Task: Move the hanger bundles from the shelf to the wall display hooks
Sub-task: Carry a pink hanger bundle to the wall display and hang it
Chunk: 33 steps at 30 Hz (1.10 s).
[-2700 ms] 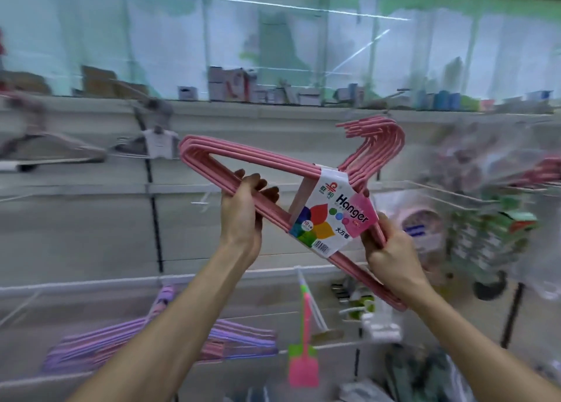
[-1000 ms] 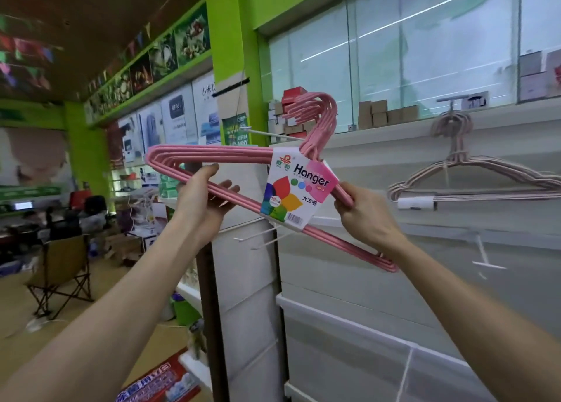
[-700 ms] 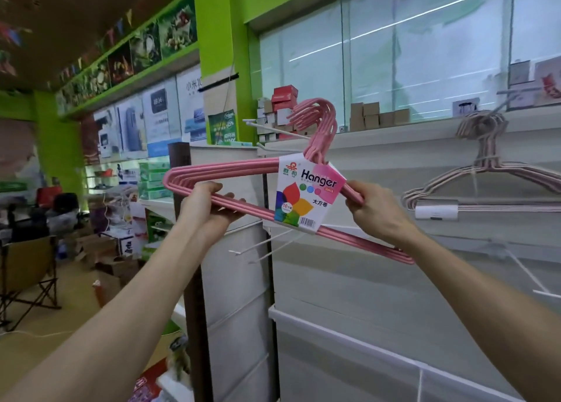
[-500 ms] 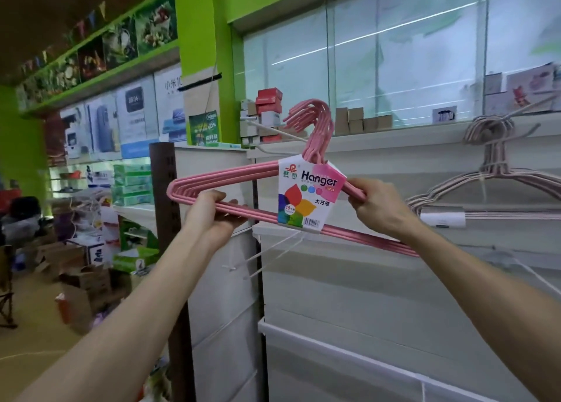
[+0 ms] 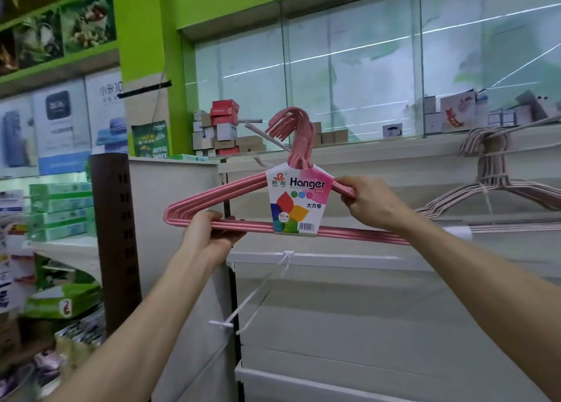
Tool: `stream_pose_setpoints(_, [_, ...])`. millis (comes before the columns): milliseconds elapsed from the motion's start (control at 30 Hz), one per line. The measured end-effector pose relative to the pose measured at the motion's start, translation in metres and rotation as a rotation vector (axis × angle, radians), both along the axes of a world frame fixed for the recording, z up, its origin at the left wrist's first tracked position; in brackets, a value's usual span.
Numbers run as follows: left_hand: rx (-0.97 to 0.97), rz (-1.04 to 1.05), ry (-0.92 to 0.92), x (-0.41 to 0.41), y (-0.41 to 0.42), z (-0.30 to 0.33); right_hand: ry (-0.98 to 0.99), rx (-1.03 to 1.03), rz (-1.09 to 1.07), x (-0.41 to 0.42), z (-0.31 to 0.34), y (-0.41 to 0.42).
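The white slatted display wall (image 5: 379, 310) fills the lower right of the view, with a glass-fronted upper section (image 5: 349, 77) above its ledge and a bright green pillar (image 5: 142, 37) to the left. A dark brown perforated upright post (image 5: 117, 234) stands beside the wall's left end. Small stacked cardboard boxes (image 5: 224, 134) sit on the ledge.

Held up in front of the wall is the bundle of pink plastic-coated hangers (image 5: 236, 201), roughly level, its bunched hook tops (image 5: 291, 128) raised at the white wire display hook (image 5: 261, 131) jutting from the wall; whether the hooks rest on the wire cannot be told. A white paper label printed "Hanger" (image 5: 299, 201) wraps the bundle's middle.

The left hand (image 5: 209, 234) grips the bottom bar near the left corner, fingers curled round it from below. The right hand (image 5: 373, 201) clamps the right sloping shoulder just beside the label, fingers closed on it.

To the right, a bundle of pale beige wire hangers (image 5: 491, 186) hangs on the wall. Lower down, another white wire hook (image 5: 258, 292) sticks out bare.
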State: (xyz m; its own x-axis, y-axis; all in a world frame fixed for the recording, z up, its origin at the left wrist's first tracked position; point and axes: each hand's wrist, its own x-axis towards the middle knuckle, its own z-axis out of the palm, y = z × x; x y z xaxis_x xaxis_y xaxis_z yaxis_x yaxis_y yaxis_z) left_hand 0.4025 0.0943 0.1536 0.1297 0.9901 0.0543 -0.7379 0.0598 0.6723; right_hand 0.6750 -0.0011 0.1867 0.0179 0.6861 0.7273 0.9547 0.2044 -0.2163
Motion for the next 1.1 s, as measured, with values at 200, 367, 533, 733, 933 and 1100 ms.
stream_pose_setpoints(200, [-0.041, -0.048, -0.011, 0.004, 0.03, -0.013, -0.02, -0.025, -0.033, 0.001, -0.002, 0.02])
stream_pose_setpoints(367, [-0.079, -0.08, -0.026, 0.01, 0.051, -0.02, -0.035, -0.054, -0.075, 0.002, -0.003, 0.038])
stream_pose_setpoints(533, [-0.11, -0.101, -0.02, 0.017, 0.069, -0.022, -0.034, -0.092, -0.126, 0.007, -0.005, 0.053])
stream_pose_setpoints(733, [-0.154, -0.122, -0.016, 0.029, 0.088, -0.025, -0.022, -0.129, -0.18, 0.009, -0.009, 0.067])
stream_pose_setpoints(933, [-0.175, -0.157, -0.031, 0.038, 0.104, -0.032, -0.01, -0.132, -0.213, 0.009, -0.017, 0.079])
stream_pose_setpoints(1100, [-0.137, -0.205, -0.037, 0.042, 0.112, -0.042, -0.03, -0.13, -0.255, 0.008, -0.023, 0.08])
